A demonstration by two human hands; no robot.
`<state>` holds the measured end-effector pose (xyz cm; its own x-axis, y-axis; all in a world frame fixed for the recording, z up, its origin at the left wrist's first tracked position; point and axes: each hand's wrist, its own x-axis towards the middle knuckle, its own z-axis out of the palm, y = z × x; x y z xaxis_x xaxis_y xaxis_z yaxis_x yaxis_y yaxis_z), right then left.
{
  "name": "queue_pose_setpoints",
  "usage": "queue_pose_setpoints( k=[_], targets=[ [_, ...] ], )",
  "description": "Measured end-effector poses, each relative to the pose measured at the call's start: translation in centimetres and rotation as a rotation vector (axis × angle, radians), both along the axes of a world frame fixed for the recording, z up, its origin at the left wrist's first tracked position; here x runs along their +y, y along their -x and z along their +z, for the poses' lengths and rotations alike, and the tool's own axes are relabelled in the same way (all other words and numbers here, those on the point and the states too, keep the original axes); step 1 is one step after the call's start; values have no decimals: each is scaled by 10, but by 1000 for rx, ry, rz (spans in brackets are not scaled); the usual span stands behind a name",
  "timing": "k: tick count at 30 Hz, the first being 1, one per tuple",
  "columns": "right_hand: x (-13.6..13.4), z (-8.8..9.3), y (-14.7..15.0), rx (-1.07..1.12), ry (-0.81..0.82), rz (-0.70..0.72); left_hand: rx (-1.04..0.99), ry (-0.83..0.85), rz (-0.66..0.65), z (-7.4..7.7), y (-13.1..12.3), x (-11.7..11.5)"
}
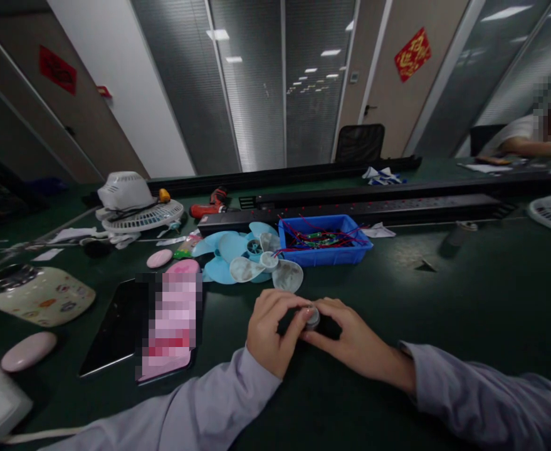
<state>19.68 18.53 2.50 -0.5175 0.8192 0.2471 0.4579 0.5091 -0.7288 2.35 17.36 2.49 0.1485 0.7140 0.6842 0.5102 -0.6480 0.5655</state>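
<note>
A small round object [312,318] with a grey top and a clear-looking rim is between my two hands, low over the green tabletop; its kind I cannot make out. My left hand [271,327] pinches it from the left, thumb at its near side and forefinger over the far side. From the right, the thumb and forefinger of my right hand [357,344] close around the same object. Just beyond my hands lie light-blue fan blades [225,250] and a greyish, dusty fan blade [288,274]. A blue bin [329,255] of red and dark wires stands behind them.
Left are a phone [172,326], a black tablet [110,332], a patterned jug [44,297] and a pink oval object [29,351]. Farther back sit a white fan [127,191], an orange power drill [207,210] and long black rails [373,210]. Another person [522,138] sits far right.
</note>
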Motion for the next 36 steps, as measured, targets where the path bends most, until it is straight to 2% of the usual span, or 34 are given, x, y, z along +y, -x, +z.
queue_pose_setpoints(
  k=[10,17,23,29,32,36],
  targets=[
    [1,-3,-1,-18,12,-14,23,-29,65,3,-2,-4],
    [0,-1,0,-16,3,2,-32,34,4,6,-2,0],
    [0,2,0,-16,12,-1,-58,79,6,4,-4,2],
    [-2,2,-1,-19,40,-7,-112,-65,74,5,4,-1],
    [-2,2,-2,-11,51,8,-9,-57,148,1,22,-5],
    [-2,3,-3,-16,68,4,267,189,203,-12,50,-9]
  ],
)
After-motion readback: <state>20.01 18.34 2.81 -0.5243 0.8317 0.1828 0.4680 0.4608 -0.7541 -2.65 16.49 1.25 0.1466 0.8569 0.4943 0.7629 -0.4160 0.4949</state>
